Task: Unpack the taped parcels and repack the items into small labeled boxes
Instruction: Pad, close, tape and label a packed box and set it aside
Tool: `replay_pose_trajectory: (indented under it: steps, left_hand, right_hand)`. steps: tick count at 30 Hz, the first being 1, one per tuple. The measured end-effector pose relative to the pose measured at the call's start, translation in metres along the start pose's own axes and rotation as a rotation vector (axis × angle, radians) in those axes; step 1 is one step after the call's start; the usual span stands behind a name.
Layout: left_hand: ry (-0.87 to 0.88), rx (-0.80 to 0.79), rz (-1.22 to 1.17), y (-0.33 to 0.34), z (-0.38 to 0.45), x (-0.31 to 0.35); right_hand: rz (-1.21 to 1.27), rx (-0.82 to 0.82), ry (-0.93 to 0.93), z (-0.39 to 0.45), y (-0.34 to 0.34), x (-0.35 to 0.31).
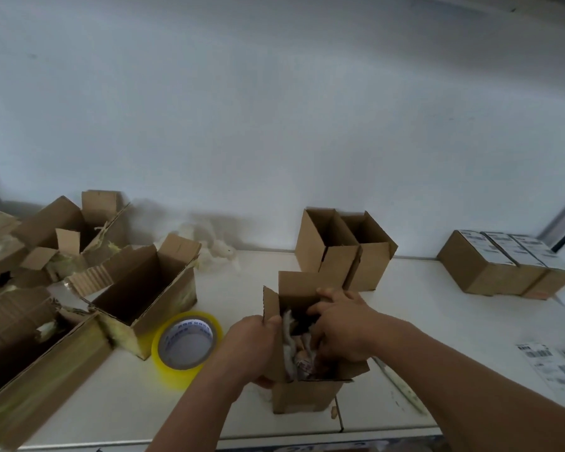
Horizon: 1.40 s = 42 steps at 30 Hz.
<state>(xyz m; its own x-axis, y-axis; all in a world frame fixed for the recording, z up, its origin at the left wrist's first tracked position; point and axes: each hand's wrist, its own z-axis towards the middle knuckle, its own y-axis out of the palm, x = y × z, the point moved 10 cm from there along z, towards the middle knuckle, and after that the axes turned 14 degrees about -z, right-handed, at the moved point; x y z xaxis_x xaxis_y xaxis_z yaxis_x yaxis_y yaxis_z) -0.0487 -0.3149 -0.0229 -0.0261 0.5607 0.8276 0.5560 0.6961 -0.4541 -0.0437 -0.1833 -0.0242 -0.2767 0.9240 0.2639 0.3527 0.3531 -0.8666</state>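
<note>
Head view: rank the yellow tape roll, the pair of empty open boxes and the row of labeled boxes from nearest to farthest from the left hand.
From the left hand, which grips the small box's left wall:
1. Yellow tape roll, just to its left.
2. Pair of empty open boxes, behind and to the right.
3. Row of labeled boxes, far right by the wall.

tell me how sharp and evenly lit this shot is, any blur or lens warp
Head view: dim, bluish light, soft throughout; the printed labels on the sealed brown cardboard boxes are too blurred to read. Wide-angle warp bends the white table's far edge. The open cardboard boxes cast faint shadows; no glare.
</note>
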Motion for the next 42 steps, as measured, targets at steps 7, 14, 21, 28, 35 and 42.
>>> replay_pose_trajectory:
  steps: [7, 14, 21, 28, 35, 42]
  left_hand:
    - [0.143, 0.01, -0.279, -0.001, -0.008, 0.0]
    - [0.197, -0.145, -0.111, 0.01, -0.02, 0.009]
    - [0.154, -0.008, -0.05, 0.003, -0.012, 0.002]
    - [0.105, 0.13, -0.144, 0.002, 0.0, -0.008]
    - [0.255, 0.113, -0.068, 0.017, 0.0, 0.007]
    - [0.27, 0.095, -0.066, 0.023, 0.002, 0.016]
  right_hand:
    - [0.578, 0.372, 0.106, -0.016, -0.023, 0.027]
    - [0.813, 0.414, 0.312, -0.014, -0.013, 0.047]
    - [0.994, 0.48, 0.282, -0.019, -0.007, 0.05]
    - [0.968, 0.47, 0.279, -0.027, 0.0, 0.046]
    - [0.848, 0.418, 0.249, -0.028, 0.008, 0.046]
    - [0.943, 0.415, 0.267, -0.03, 0.0, 0.03]
